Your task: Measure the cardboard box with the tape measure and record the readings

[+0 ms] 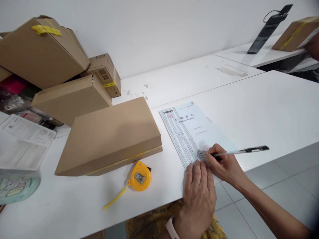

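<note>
A light-blue printed report marked "Testing Report" lies on the white table, its columns crowded with small print. My left hand rests flat on its lower edge, fingers stretched out and holding nothing. A pen with a clear barrel and black cap end is gripped in my right hand, its tip down at the lower part of the sheet near a red round stamp. The right fingers partly hide the tip. To the left sits a yellow tape measure with its strap trailing.
A flat cardboard box stands left of the report, with more boxes stacked behind it. Printed papers and a pale green item are at far left. A dark bottle and taped carton stand at the back right.
</note>
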`<control>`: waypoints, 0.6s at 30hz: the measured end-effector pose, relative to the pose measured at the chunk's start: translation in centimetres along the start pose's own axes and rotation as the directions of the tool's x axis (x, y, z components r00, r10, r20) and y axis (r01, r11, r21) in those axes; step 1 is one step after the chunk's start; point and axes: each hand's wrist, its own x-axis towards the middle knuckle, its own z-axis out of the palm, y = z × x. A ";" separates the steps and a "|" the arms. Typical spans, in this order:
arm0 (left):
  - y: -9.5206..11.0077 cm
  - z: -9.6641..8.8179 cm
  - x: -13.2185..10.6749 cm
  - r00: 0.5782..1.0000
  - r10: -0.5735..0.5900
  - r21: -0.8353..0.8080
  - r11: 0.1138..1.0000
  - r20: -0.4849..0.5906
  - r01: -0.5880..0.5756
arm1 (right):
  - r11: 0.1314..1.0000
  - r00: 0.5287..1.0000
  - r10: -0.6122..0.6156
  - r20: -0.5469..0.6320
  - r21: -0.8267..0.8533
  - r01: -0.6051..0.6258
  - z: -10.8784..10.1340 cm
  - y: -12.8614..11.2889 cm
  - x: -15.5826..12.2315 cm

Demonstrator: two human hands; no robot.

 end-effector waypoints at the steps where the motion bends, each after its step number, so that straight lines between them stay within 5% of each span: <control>1: 0.0 0.0 0.0 1.000 -0.002 -0.002 1.000 -0.003 0.002 | 1.000 1.000 -0.002 -0.004 -0.004 0.002 0.0 0.0 0.0; 18: 0.0 0.1 -0.1 1.000 -0.003 0.004 1.000 0.002 0.003 | 1.000 1.000 0.000 -0.023 -0.009 0.000 -0.1 -0.3 -0.1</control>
